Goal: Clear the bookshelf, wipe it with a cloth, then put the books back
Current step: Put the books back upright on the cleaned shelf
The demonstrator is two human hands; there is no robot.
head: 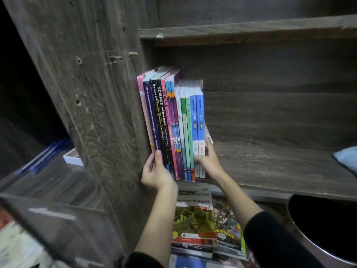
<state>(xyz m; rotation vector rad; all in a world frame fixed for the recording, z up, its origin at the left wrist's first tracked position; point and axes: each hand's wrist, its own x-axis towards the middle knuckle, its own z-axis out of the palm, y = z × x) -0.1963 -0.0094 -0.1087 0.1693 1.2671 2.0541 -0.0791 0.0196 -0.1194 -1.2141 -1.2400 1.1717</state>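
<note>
Head view: my left hand (156,172) and right hand (209,161) grip a row of upright, colourful paperback textbooks (173,122) from either end, thumbs on the spines and fingers curled round the outer covers. The row stands on the dark wooden bookshelf board (270,167), against its left wall. A pale blue cloth (346,157) lies at the board's far right. Loose paperbacks (193,219) lie flat below.

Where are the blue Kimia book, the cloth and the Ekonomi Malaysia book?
Kimia book (201,120): head view, middle of its blue spine.
Cloth (347,158): head view, its pale blue top.
Ekonomi Malaysia book (193,219): head view, middle of its front cover.
</note>
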